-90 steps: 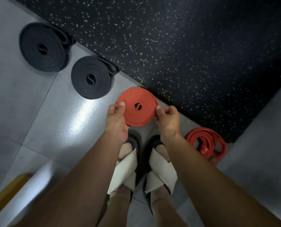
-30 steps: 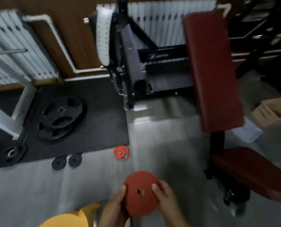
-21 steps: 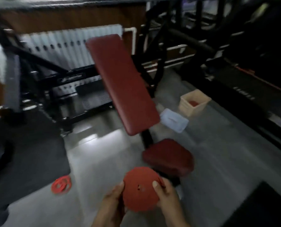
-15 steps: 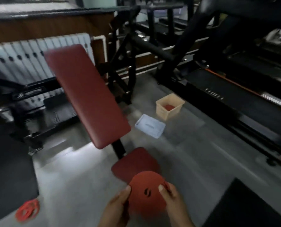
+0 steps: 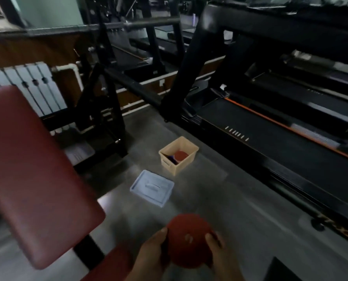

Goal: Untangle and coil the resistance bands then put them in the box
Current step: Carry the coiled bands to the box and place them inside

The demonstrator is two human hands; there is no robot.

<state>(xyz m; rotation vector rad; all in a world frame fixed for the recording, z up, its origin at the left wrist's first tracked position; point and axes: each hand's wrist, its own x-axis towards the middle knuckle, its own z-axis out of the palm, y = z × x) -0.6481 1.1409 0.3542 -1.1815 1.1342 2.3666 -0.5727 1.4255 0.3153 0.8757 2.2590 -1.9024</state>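
Head view shows the coiled red band (image 5: 189,240) low in the frame, held up off the floor as a flat disc with its face turned toward the camera. The left hand (image 5: 148,254) grasps its left rim and the right hand (image 5: 219,254) its right rim. A thumb lies over the front face on each side; the fingers behind are hidden, and the frame is blurred. The box (image 5: 186,162) stands on the floor well ahead of the grip, almost straight out from it and a shade toward the left-hand side, with one corner pointing back at the hands. It is open at the top, and a red coil (image 5: 180,155) already lies inside with something dark beside it. Its lid (image 5: 151,187) lies flat on the floor between grip and box, just left of the straight line between them, so the path forward looks unobstructed. To the left of the grip is a red bench pad (image 5: 33,169); to the right and beyond runs a treadmill (image 5: 270,142), just past the box. The disc has no long axis to line up. What matters, by my reading, is its tilt: it faces up toward the person, and would need to be lowered and laid flatter to drop through the opening. Neither hand is clearly nearer, as the box sits nearly centred between them, so a two-handed carry forward and down seems the natural course, keeping the squeeze on so the coil does not spring loose.
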